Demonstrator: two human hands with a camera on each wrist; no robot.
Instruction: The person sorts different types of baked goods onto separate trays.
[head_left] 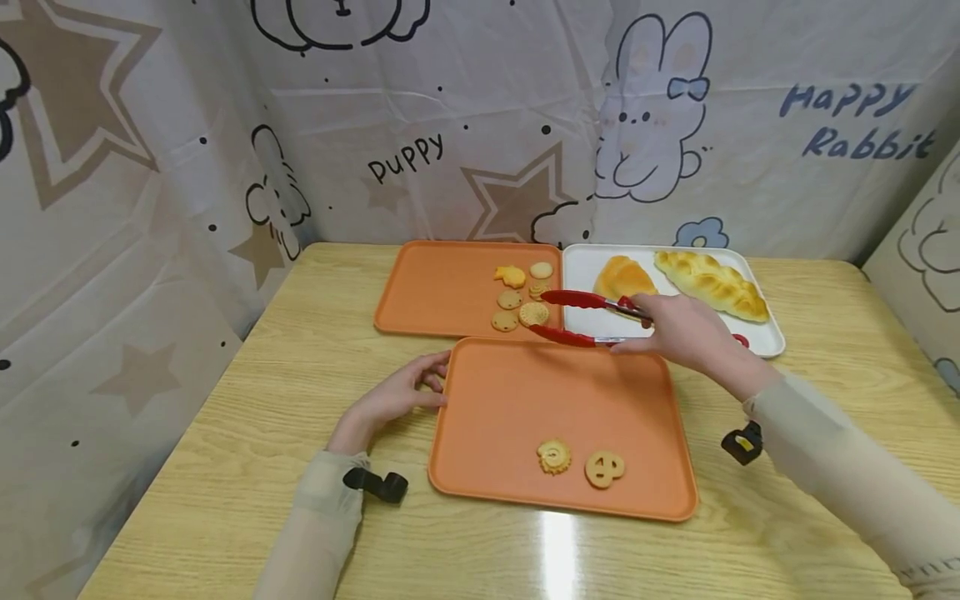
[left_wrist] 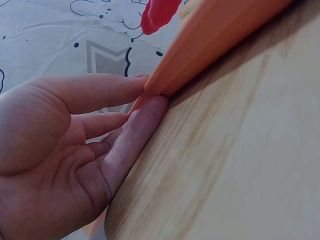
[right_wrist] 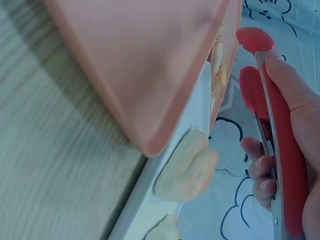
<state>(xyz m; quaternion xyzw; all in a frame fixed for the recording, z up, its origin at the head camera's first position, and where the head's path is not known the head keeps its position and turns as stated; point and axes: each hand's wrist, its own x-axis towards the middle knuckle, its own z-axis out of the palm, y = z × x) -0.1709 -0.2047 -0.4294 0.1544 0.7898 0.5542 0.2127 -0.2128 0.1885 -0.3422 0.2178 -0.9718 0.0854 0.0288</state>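
My right hand (head_left: 686,329) grips red-tipped tongs (right_wrist: 285,150) by their handles. The tongs' two red tips are spread apart, over the right end of the far orange tray (head_left: 442,287). A round cookie (head_left: 534,314) appears between these tips in the head view, among several other cookies and a fish-shaped one (head_left: 511,276). With thumb and fingers, my left hand (head_left: 397,392) holds the left rim of the near orange tray (left_wrist: 200,55). On that tray lie a flower-shaped cookie (head_left: 554,457) and a pretzel-shaped cookie (head_left: 604,469).
A white tray (head_left: 581,319) stands at the back right, beside the far orange tray. It carries a folded bread (right_wrist: 186,167) and a long braided loaf (head_left: 712,285). Behind the wooden table (head_left: 300,350) hangs a printed cloth (head_left: 360,200).
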